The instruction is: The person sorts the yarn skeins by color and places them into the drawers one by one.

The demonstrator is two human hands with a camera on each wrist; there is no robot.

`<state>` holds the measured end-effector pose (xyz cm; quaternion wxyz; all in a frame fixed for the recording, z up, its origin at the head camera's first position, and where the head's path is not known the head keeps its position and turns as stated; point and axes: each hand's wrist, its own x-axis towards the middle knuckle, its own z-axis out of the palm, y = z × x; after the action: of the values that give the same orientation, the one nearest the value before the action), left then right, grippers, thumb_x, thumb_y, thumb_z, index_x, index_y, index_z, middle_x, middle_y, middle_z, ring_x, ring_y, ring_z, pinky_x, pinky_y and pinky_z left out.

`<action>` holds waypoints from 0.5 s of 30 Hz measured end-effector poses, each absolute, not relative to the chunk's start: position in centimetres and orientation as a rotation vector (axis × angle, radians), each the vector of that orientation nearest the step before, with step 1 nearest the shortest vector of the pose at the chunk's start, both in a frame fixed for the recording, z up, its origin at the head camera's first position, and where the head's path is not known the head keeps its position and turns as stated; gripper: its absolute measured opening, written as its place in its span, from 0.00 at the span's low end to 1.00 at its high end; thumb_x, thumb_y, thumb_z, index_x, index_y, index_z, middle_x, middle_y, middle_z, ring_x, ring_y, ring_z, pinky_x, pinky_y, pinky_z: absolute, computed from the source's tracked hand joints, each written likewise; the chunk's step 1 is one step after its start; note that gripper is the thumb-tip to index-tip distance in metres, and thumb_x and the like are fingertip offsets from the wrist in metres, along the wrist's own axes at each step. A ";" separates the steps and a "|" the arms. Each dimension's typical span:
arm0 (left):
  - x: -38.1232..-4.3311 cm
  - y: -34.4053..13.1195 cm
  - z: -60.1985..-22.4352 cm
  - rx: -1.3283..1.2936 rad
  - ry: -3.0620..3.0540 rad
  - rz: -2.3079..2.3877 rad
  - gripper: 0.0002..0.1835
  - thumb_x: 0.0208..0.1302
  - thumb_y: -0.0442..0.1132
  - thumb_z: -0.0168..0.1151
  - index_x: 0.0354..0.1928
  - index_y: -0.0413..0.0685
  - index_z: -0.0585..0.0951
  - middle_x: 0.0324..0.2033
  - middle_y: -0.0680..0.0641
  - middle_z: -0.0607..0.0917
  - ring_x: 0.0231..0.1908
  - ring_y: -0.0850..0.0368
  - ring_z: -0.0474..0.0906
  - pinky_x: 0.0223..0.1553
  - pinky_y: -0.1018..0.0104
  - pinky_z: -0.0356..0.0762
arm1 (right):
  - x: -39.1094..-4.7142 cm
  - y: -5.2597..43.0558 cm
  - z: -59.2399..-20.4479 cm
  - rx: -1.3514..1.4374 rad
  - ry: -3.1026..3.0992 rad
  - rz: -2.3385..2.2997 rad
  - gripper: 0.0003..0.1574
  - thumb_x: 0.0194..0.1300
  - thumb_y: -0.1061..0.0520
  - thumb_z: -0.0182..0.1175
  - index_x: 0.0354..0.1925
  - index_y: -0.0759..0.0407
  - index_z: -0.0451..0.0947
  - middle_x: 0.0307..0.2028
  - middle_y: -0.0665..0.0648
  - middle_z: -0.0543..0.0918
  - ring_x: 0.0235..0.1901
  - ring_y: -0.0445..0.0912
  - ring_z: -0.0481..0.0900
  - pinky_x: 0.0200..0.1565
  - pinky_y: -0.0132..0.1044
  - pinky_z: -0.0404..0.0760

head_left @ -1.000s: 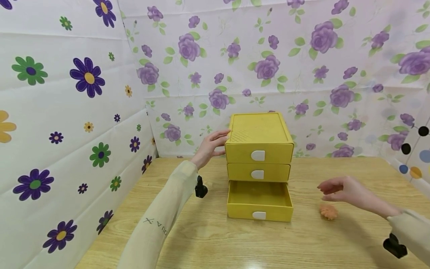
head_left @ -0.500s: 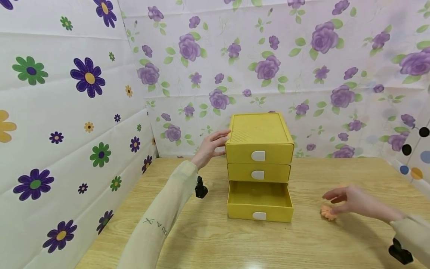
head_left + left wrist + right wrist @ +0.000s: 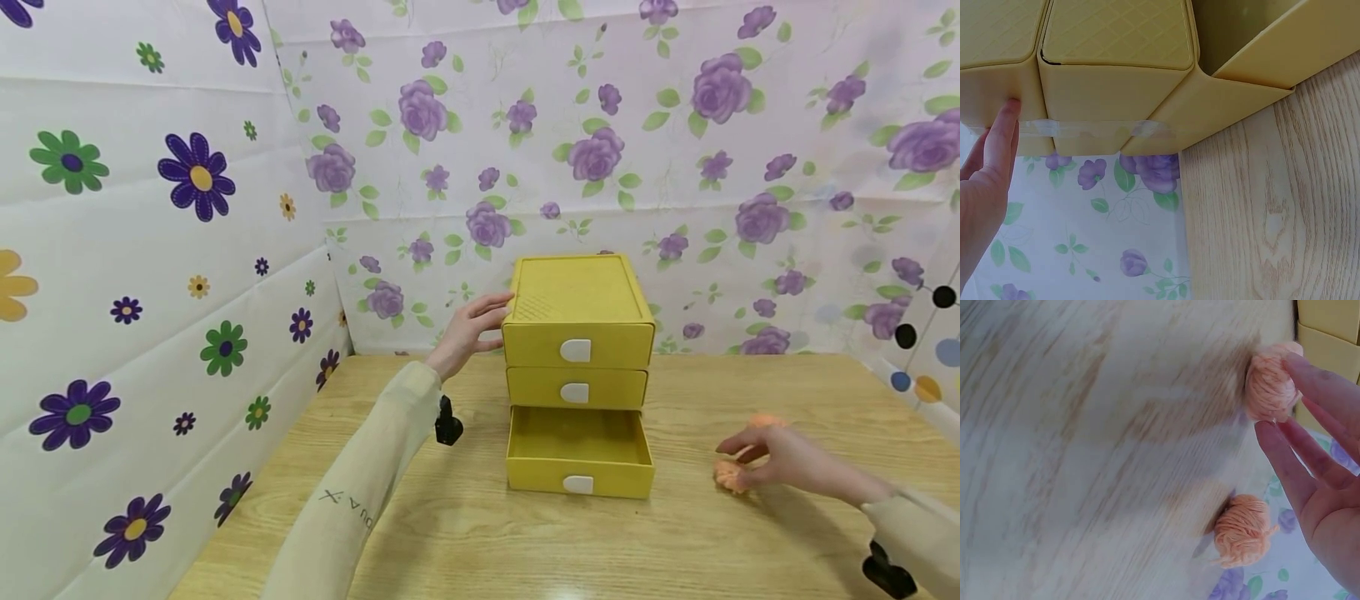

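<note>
A small yellow drawer unit (image 3: 581,287) with white pull tabs stands on the wooden table, its bottom drawer (image 3: 581,479) pulled out and bare inside. My left hand (image 3: 468,329) lies against the unit's left side, fingers extended; in the left wrist view a fingertip touches the side wall (image 3: 1110,94). At the right, my right hand (image 3: 787,458) pinches a peach ball of yarn (image 3: 1269,384) between thumb and fingertips, the ball low at the tabletop. Another ball of yarn (image 3: 1242,530) sits behind that hand, partly hidden in the head view.
The wooden tabletop (image 3: 480,542) runs under everything. A floral sheet (image 3: 525,125) hangs behind the table, and a daisy-print sheet (image 3: 150,292) covers the left side. Clear tape (image 3: 1041,127) crosses the unit's side.
My right hand has lowered onto the nearer ball of yarn and its fingers have closed around it. The second ball has come into sight behind. My left hand and the drawers stay put.
</note>
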<state>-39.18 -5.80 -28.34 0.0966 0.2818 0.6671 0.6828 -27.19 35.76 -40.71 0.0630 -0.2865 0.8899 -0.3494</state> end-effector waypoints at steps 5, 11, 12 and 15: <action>-39.0 -5.8 -28.2 0.843 1.979 2.019 0.21 0.49 0.43 0.45 0.48 0.51 0.61 0.43 0.51 0.64 0.37 0.53 0.63 0.31 0.59 0.63 | -27.3 35.6 -41.1 -0.960 2.717 -1.034 0.24 0.38 0.56 0.56 0.37 0.66 0.67 0.33 0.61 0.69 0.29 0.46 0.69 0.26 0.29 0.68; -39.0 -5.8 -28.3 0.852 1.981 2.015 0.21 0.49 0.42 0.45 0.48 0.51 0.61 0.43 0.51 0.64 0.37 0.54 0.63 0.31 0.60 0.63 | -27.5 35.6 -41.5 -1.011 2.703 -1.057 0.22 0.38 0.57 0.56 0.35 0.67 0.68 0.31 0.60 0.68 0.28 0.44 0.69 0.25 0.29 0.69; -39.0 -5.8 -28.3 0.855 1.981 2.014 0.21 0.49 0.42 0.45 0.48 0.51 0.61 0.43 0.51 0.63 0.37 0.54 0.63 0.31 0.60 0.63 | -27.5 35.6 -41.6 -1.003 2.702 -1.059 0.22 0.38 0.57 0.56 0.35 0.67 0.68 0.31 0.60 0.68 0.28 0.44 0.69 0.25 0.28 0.69; -39.0 -5.8 -28.2 0.859 1.981 2.012 0.20 0.49 0.42 0.45 0.48 0.51 0.61 0.43 0.51 0.63 0.37 0.54 0.63 0.31 0.59 0.63 | -27.5 35.5 -41.6 -0.989 2.707 -1.054 0.21 0.39 0.57 0.56 0.35 0.66 0.69 0.30 0.59 0.68 0.27 0.43 0.69 0.25 0.28 0.68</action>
<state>-39.02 -5.81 -28.22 0.0948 0.2897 0.6683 0.6786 -27.50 35.49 -41.55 0.0366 -0.3220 0.8816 -0.3431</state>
